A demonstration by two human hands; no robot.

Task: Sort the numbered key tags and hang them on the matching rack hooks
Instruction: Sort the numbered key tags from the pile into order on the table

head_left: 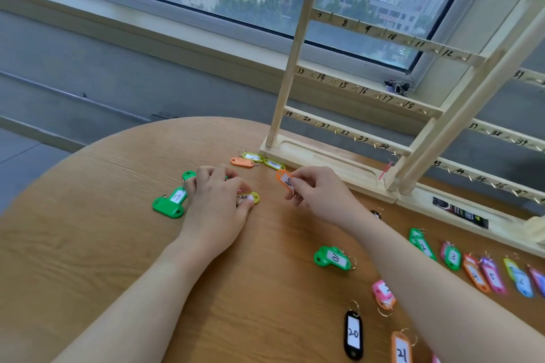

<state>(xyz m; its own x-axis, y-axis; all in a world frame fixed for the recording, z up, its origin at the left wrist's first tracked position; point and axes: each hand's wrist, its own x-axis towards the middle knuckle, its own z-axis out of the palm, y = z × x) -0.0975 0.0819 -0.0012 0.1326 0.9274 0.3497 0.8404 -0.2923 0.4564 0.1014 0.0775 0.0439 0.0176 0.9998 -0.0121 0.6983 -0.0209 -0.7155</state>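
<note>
My right hand (315, 193) pinches an orange key tag (283, 179) and holds it just above the round wooden table (88, 244). My left hand (219, 197) lies over a yellow tag (253, 197), fingers curled on it. Green tags (171, 203) sit just left of that hand. The wooden rack (354, 88) with numbered hooks stands at the back right. Loose tags lie near its base: an orange one (241, 162) and yellow ones (274, 163). A green tag marked 10 (334, 258), a black 20 (353, 334) and an orange 21 (401, 349) lie lower right.
A row of coloured tags (472, 268) lies along the rack's base at the right. A pink tag (382, 293) lies beside my right forearm. A window and sill (206, 38) run behind the table. A black label (460, 212) is stuck on the rack base.
</note>
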